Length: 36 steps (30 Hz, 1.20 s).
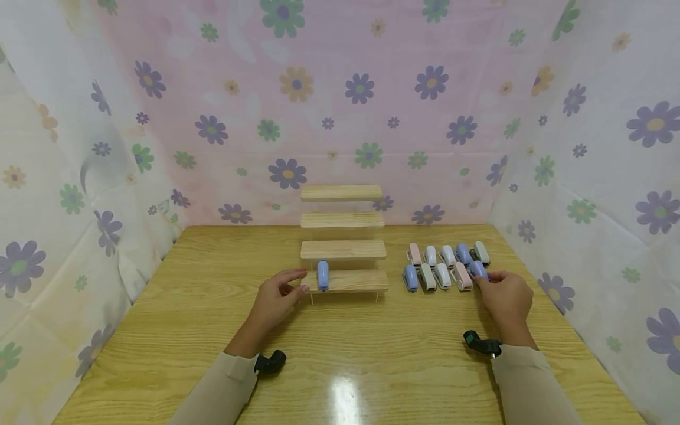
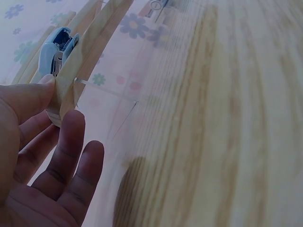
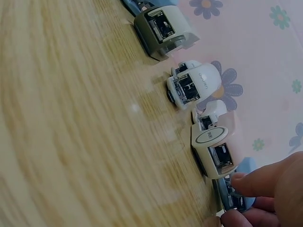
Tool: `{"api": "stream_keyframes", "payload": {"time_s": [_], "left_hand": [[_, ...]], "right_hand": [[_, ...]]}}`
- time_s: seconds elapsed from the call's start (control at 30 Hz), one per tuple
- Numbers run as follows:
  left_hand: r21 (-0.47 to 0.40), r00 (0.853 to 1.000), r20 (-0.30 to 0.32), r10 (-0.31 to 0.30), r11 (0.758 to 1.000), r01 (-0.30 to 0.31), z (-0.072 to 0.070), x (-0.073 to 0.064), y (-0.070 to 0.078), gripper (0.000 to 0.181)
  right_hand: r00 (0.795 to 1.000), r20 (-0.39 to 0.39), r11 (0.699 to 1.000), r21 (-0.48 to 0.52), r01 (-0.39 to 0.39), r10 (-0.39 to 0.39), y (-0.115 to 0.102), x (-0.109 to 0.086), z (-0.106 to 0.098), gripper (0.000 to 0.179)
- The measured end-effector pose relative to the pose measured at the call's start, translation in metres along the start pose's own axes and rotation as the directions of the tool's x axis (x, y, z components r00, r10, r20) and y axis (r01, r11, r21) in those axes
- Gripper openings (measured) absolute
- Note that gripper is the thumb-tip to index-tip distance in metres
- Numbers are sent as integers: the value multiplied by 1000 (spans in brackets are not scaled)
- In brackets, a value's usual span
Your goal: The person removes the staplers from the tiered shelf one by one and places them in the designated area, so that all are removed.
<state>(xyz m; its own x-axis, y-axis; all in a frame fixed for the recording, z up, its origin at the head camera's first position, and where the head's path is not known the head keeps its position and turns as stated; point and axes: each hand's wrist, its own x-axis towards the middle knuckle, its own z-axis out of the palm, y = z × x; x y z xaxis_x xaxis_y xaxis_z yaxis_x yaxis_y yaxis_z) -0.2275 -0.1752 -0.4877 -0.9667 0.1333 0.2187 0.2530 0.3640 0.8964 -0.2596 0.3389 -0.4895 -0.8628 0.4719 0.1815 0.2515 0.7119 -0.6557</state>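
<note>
A four-step wooden display stand [image 1: 353, 281] has one blue mini stapler [image 1: 323, 275] upright at the left of its lowest step. My left hand [image 1: 277, 297] pinches that step's left end; in the left wrist view the thumb [image 2: 35, 97] lies at the board's edge beside the stapler, other fingers below. At the right, my right hand [image 1: 506, 296] pinches a blue mini stapler [image 1: 477, 270] at the front row's right end. The right wrist view shows this blue stapler [image 3: 232, 194] between thumb and fingers, partly hidden behind a pink stapler [image 3: 215, 146].
Two rows of mini staplers stand on the wooden table [image 1: 340, 348] right of the stand, among them a pink one [image 1: 414, 254], a white one [image 1: 442, 275] and a grey-green one [image 1: 481, 252]. Flowered cloth [image 1: 340, 106] encloses the back and sides.
</note>
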Motion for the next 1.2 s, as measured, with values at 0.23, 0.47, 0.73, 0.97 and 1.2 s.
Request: {"api": "stream_keyframes", "payload": {"time_s": [0.23,0.47,0.73,0.97,1.2], "left_hand": [[-4,1000,-4,-2,1000,2,0,1,-1,39],[7,1000,-10,6,1000,-5,-1,0,-1,39],[15,1000,0,7,1000,-7,0,-1,2,40],[21,1000,-5,6,1000,-6,-1,-1,4,39],[37,1000,-9,6,999,-5,-1,-1,3,38]], "right_hand": [[1000,-1,1000,-10,-12,12,2,3,3,44],[1000,13,1000,-11,-8,8,1,3,4,44],[1000,26,1000,-11,2,-1,1,0,2,47],[1000,25,1000,-10,3,-2,0,-1,1,48],[999,33,1000,-18,-3,3,2,1,3,49]]}}
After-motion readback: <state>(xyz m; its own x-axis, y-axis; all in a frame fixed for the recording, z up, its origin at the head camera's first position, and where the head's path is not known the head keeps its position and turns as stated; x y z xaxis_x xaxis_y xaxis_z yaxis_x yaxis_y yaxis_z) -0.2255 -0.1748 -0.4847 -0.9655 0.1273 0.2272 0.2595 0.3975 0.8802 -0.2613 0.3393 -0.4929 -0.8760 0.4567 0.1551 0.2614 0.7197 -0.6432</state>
